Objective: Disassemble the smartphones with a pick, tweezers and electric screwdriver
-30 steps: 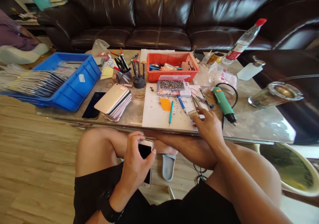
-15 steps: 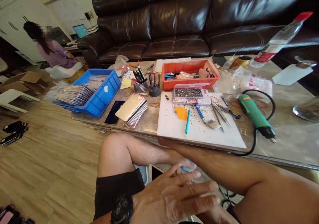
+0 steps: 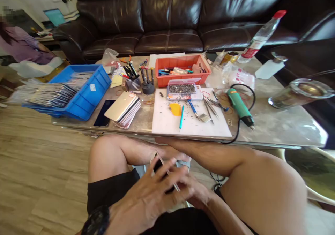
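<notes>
Beyond the fingers stood the table [image 3: 274,130], with a blue crate [image 3: 86,99] far to their left. A white mat [image 3: 167,123] lay straight ahead of them, and a stack of phones [image 3: 123,106] ahead and to the left. Over the lap, the left hand [image 3: 146,196] held a phone [image 3: 158,166] tilted on edge, its fingers spread and pressed across the dark screen. The right hand [image 3: 195,193] met it from the right, but motion blur hid whether those fingers gripped. The hold looked loose. Pinching the phone's edges rather than its glass would likely have kept it steadier.
</notes>
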{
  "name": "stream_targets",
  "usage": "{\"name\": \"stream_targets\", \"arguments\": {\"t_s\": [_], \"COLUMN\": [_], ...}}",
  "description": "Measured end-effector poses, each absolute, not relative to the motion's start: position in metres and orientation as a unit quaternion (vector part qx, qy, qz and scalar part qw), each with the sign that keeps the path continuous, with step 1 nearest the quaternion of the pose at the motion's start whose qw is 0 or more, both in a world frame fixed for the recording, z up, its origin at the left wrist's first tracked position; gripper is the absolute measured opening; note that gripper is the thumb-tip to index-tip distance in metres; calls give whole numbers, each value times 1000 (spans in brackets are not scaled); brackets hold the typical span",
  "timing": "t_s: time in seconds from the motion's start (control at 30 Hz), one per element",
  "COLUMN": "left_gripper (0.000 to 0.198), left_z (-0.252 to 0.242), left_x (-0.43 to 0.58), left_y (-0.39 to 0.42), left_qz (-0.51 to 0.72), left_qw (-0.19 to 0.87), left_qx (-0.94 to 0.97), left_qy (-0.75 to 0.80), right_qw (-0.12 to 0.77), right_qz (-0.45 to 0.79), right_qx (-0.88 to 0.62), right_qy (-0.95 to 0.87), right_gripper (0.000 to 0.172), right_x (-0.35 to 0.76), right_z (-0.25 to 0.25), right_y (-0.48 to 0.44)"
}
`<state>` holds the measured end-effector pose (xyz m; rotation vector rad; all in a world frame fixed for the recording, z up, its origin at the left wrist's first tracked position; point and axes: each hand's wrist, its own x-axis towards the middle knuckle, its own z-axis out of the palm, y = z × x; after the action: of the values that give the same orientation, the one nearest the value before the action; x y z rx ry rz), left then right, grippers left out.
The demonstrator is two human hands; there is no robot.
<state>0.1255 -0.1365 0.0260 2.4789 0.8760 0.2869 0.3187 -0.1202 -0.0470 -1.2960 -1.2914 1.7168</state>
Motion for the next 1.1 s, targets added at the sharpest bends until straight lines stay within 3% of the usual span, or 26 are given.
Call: {"name": "stream_targets", "arguments": {"t_s": [0.07,0.17,0.23,0.4,0.53,0.87,1.1], "left_gripper": [86,74,74,83,84,78,107], "left_z": [14,-3,-9,-8,-5,-6,-18], "left_x": [125,131,138,149,148,148,143], "left_y": [-145,-155,-158,-150,-147,-147,-149], "left_qz": [197,310,333,357,366,348,323], "left_qw": [277,424,516,612,727,744,736], "left_qx": [817,602,513,454,340,312,306], "left_qy": [466,602,600,540,470,477,509], "right_qw": [297,317,343,358,381,382,364], "right_qz": [758,829,810,786,770,746,767], "right_qx": [-417,-349,-357,-371,-365,-383,-369], "right_qy": [-405,-300,-313,-341,-359,-387,-378], "right_gripper": [50,74,78,72,77,82,82], "right_x": [324,322,317,313,316,318,321], "right_z": [-44,-39,-38,-42,-42,-35,-33], "right_y": [-118,-114,-113,-119,-122,-121,-121]}}
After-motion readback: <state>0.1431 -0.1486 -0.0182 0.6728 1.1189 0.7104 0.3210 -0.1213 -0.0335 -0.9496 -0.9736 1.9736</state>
